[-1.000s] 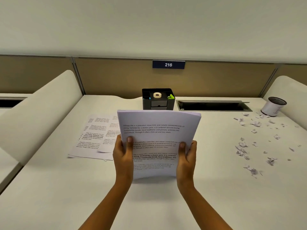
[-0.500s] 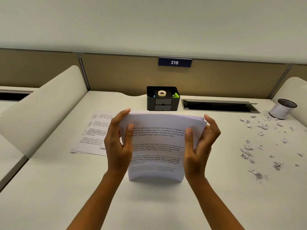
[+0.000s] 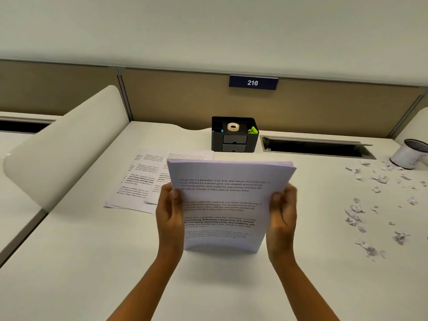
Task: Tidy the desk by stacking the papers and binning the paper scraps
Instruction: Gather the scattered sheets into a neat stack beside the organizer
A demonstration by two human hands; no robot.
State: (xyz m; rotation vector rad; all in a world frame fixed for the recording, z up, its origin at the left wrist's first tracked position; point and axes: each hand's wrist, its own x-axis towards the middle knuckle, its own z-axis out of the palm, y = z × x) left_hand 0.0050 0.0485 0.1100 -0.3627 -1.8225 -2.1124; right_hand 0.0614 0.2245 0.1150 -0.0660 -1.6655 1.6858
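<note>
Now my left hand and right hand pinch the stack by its side edges, thumbs on the front sheet, its bottom edge on the desk. To square it well, I loosen slightly and tap so the sheets settle flush. More papers lie flat behind left; scraps lie scattered at right near the bin.
</note>
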